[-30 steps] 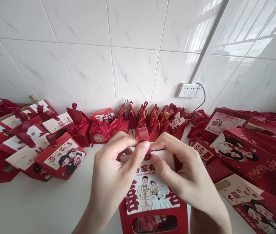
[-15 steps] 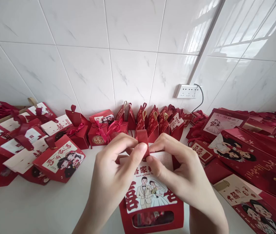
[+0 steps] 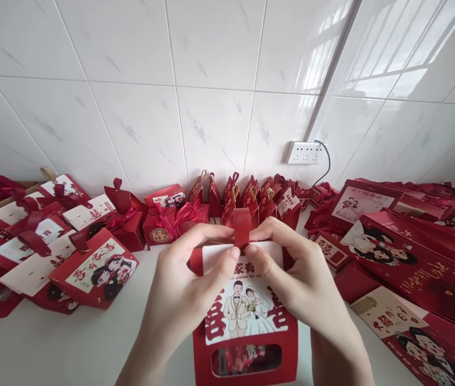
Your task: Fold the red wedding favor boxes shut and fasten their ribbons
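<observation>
In front of me a red gift box (image 3: 247, 316) stands on the white table, its white front printed with a wedding couple. A clear window low on its front shows wrapped things inside. A dark red strap handle (image 3: 242, 228) loops up from the top edge. My left hand (image 3: 199, 273) pinches the top edge just left of the strap, thumb in front and fingers behind. On the strap's other side my right hand (image 3: 287, 268) pinches the same edge in the same way. Both thumb tips meet near the strap's base; the fingertips behind are hidden.
Finished-looking red and white boxes (image 3: 94, 268) crowd the left side. Small red boxes with loops (image 3: 251, 198) line the tiled wall. Flat red box sheets (image 3: 408, 268) are piled at right. A power strip (image 3: 303, 153) with a cable is on the wall.
My left hand has let go of the strap and moved down to the box's top edge. The strap now faces me squarely, and more of the box front shows.
</observation>
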A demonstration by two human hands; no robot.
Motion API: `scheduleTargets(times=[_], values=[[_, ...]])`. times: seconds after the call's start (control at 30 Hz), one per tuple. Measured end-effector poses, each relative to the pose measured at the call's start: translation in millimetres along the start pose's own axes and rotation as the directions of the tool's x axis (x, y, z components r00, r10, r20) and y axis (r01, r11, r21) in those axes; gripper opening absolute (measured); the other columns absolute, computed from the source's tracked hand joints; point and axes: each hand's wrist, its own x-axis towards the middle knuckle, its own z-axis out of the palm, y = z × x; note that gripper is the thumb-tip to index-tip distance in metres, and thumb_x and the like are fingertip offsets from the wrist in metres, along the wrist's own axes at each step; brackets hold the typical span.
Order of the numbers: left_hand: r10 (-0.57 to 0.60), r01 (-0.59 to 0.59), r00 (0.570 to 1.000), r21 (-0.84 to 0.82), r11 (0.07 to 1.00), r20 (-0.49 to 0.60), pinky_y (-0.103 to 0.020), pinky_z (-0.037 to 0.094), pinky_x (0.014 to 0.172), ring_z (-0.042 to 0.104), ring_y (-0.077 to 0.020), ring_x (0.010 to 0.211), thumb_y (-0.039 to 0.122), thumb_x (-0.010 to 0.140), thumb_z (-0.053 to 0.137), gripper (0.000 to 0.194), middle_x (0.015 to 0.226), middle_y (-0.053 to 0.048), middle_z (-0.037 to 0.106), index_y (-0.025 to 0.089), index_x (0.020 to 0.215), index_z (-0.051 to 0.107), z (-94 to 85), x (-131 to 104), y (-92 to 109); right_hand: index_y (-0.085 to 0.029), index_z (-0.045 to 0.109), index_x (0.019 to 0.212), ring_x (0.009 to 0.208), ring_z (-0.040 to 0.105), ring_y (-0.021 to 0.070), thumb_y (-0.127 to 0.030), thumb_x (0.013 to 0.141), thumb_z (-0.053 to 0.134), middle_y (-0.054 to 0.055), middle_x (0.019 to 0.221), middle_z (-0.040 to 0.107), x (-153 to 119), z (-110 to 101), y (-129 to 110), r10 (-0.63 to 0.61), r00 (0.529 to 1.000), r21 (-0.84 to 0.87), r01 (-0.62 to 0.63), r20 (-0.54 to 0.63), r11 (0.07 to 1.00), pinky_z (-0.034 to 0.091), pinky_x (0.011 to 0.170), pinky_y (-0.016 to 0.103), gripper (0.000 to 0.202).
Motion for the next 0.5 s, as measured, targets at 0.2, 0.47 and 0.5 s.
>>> scheduleTargets(times=[0.2,0.47,0.5], values=[[0.134,-0.136,0.991,0.119,0.984,0.026,-0.015,0.051,0.061,0.064,-0.0084,0.067,0.022,0.081,0.065,0.006,0.077,0.007,0.071,0.026,0.083,0.069,5.5,-3.1,3.9,-0.021,0.061,0.082,0.06,0.05,0.0063,-0.027,0.087,0.068,-0.004,0.075,0.059,1.5,-0.9,2.8,-0.045,0.993,-0.021,0.043,-0.109,0.999,0.036,0.051,0.018,0.01],[0.085,-0.087,0.996,0.075,0.993,0.022,-0.015,0.044,0.053,0.055,-0.0061,0.056,0.022,0.081,0.061,0.008,0.065,0.008,0.062,0.022,0.074,0.062,8.8,-4.9,5.6,-0.018,0.062,0.073,0.059,0.052,0.003,-0.023,0.087,0.068,-0.005,0.068,0.058,2.5,3.4,0.2,-0.043,0.983,0.107,0.063,-0.181,0.992,0.04,0.052,0.013,0.016],[0.099,-0.101,0.995,0.068,0.993,0.027,-0.015,0.044,0.053,0.054,-0.0059,0.055,0.022,0.081,0.06,0.008,0.064,0.008,0.061,0.022,0.073,0.061,8.5,-4.8,5.5,-0.017,0.063,0.073,0.059,0.051,0.003,-0.024,0.087,0.068,-0.005,0.068,0.058,2.3,3.6,-0.2,-0.038,0.983,0.123,0.061,-0.181,0.991,0.04,0.051,0.012,0.016]])
